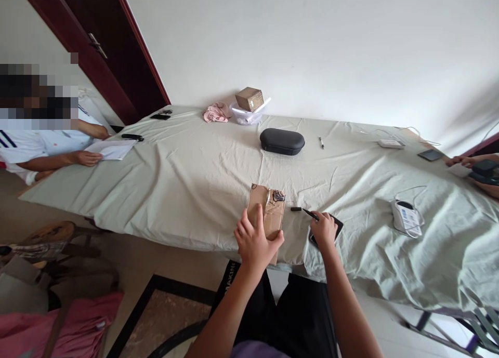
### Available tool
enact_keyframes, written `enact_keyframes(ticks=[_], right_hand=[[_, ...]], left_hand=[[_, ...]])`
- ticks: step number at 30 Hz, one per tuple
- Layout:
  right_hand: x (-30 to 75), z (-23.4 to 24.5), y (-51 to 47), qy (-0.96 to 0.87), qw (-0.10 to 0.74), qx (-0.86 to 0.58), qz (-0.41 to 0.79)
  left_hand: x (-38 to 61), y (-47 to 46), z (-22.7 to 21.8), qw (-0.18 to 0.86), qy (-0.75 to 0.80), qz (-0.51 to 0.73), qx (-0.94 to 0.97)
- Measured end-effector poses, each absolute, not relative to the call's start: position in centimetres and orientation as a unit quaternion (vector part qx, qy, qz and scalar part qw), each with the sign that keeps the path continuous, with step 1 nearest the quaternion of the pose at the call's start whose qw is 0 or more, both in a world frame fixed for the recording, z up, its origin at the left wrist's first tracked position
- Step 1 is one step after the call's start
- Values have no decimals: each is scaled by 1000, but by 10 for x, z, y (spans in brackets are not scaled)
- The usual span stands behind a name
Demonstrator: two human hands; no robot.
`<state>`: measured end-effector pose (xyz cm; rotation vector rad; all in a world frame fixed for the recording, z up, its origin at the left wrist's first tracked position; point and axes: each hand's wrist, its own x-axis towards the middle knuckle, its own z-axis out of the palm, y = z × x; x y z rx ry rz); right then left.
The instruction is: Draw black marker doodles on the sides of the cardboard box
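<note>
A brown cardboard box (276, 219) with black drawn marks and shiny tape lies near the table's front edge. My left hand (256, 239) rests on it with fingers spread, the thumb along its right side. To the right, my right hand (324, 229) is closed round a black marker (311, 213), its uncapped tip pointing left toward the box but apart from it. Between the box and the marker lies a black cap (296, 209). Under my right hand is a dark flat phone-like object (338, 224), partly covered by the hand.
A black hard case (282, 141) stands mid-table, with a pen (322, 143) beside it. Behind are a small carton (249, 98) on a plastic tub and a pink cloth (217, 112). A white corded device (407, 217) sits right. People sit at both table ends.
</note>
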<state>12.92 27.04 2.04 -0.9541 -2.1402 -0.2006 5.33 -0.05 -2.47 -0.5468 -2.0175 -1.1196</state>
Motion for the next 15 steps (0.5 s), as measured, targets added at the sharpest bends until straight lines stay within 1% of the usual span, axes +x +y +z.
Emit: enact_keyframes(ticks=[3,9,15], right_hand=[[127,21,271,-835,388,-382,-83],[115,18,262,-862,358,-346,-92],[107,11,252,-863,351,-352,-88]], left_hand=[[53,0,-24,373,-792,-433,-215],[52,1,-22,375,-790,-436,-213],[53,-1,-21,370,-791,-436,-219]])
